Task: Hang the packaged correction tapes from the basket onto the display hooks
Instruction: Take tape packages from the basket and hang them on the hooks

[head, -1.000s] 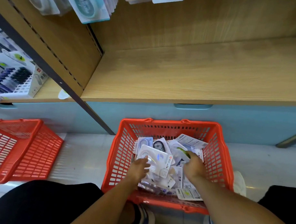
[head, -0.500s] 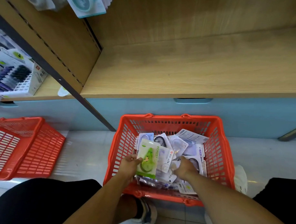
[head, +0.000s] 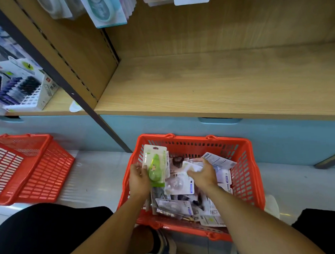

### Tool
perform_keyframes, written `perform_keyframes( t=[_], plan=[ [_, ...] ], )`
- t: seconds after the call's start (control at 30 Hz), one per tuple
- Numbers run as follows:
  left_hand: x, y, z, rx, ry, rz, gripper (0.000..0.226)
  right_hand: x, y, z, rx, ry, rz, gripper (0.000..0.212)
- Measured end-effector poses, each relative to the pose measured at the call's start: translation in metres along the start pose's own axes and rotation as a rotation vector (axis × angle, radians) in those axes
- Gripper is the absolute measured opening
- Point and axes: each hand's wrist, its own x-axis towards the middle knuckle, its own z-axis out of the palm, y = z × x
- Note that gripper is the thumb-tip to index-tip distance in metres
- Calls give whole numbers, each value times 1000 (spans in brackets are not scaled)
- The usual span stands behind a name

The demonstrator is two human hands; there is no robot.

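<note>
Red basket (head: 242, 173) on the floor holds a loose pile of packaged correction tapes (head: 181, 184). Left hand (head: 139, 178) grips a green-tape package (head: 155, 166) upright at the basket's left wall; right hand (head: 203, 175) rests spread on the pile. Bare wooden shelf (head: 209, 83) lies beyond the far rim; a second red basket (head: 29, 167) stands well left.

Single head-worn view, looking steeply down and forward, close over basket (head: 242, 173), shelf (head: 209, 91) beyond, edges probably wide-angle warped
</note>
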Motion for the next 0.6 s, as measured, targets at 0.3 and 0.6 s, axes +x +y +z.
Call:
perform_keyframes(
  t=[0.3,0.6],
  plan=[
    [12,13,-18,-45,223,-56,20,26,-67,-37,335,-6,-73,32],
    [-3,47,-13,-295,-352,-261,27,20,-103,-55,214,-256,-86,26]
  ],
)
